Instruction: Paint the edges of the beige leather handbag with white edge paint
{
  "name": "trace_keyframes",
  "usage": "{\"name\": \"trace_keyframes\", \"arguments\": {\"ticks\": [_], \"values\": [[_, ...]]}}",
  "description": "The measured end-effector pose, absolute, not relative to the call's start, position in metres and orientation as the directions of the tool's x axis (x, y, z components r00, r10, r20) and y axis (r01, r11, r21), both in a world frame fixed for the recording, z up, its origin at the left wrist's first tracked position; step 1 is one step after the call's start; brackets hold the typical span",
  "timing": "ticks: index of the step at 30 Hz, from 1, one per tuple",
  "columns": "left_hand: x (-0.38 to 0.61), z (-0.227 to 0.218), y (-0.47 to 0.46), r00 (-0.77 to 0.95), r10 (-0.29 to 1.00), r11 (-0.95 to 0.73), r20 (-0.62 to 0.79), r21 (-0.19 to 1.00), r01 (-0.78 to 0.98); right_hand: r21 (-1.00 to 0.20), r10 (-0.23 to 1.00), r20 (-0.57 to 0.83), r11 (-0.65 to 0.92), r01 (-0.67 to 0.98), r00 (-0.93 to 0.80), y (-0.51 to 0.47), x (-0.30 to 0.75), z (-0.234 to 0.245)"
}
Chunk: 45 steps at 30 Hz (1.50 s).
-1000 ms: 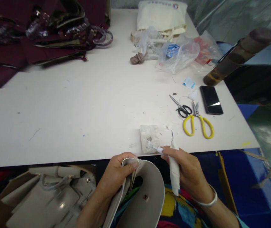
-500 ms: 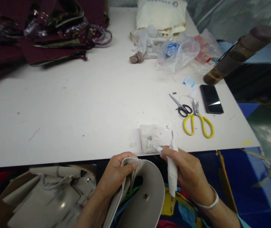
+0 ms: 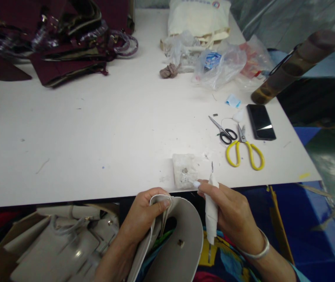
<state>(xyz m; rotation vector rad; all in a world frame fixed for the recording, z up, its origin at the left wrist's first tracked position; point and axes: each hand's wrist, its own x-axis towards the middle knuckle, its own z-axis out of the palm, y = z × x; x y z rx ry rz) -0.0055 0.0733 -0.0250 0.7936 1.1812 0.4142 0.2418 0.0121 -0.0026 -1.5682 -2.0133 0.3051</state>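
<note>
My left hand (image 3: 144,217) is closed on the top edge of a beige bag (image 3: 182,239) that rests on my lap below the table edge; its rounded flap with a small metal stud faces up. My right hand (image 3: 232,213) is closed around a tool wrapped in white tape (image 3: 211,207), its thin metal tip pointing up over the table edge. The forefinger of that hand reaches toward a small clear plastic packet (image 3: 185,170) with tiny metal parts, lying near the front edge of the white table (image 3: 111,129).
Yellow-handled scissors (image 3: 246,150), small black-handled scissors (image 3: 224,133) and a black phone (image 3: 260,122) lie at right. Plastic bags (image 3: 220,64) and a cream cloth bag (image 3: 198,17) are at the back. Dark red bags (image 3: 62,43) are piled at back left. More beige bags (image 3: 56,246) sit in a box at lower left.
The dark red pile at the back left has shifted away from the left edge, leaving more bare table there. My right hand with the wrapped tool has edged slightly left.
</note>
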Motion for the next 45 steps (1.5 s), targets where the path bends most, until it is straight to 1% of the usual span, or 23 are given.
{"name": "trace_keyframes", "arguments": {"ticks": [12, 17, 23, 34, 39, 45], "values": [[-0.006, -0.027, 0.072, 0.354, 0.635, 0.709, -0.686, 0.700, 0.084, -0.452, 0.940, 0.278, 0.309, 0.837, -0.197, 0.014, 0.240, 0.004], [-0.006, -0.026, 0.072, 0.361, 0.642, 0.702, -0.676, 0.708, 0.079, -0.456, 0.945, 0.252, 0.307, 0.835, -0.210, 0.015, 0.240, 0.007], [-0.005, -0.025, 0.072, 0.345, 0.636, 0.706, -0.690, 0.701, 0.101, -0.434, 0.948, 0.245, 0.296, 0.851, -0.204, 0.015, 0.241, 0.007], [-0.004, -0.024, 0.074, 0.352, 0.651, 0.689, -0.673, 0.718, 0.098, -0.410, 0.946, 0.243, 0.302, 0.861, -0.216, 0.016, 0.240, 0.009], [-0.004, -0.024, 0.075, 0.343, 0.649, 0.690, -0.679, 0.715, 0.109, -0.408, 0.953, 0.203, 0.293, 0.865, -0.227, 0.017, 0.240, 0.013], [-0.005, -0.026, 0.073, 0.354, 0.646, 0.692, -0.676, 0.715, 0.102, -0.377, 0.956, 0.160, 0.291, 0.879, -0.247, 0.021, 0.240, 0.020]]}}
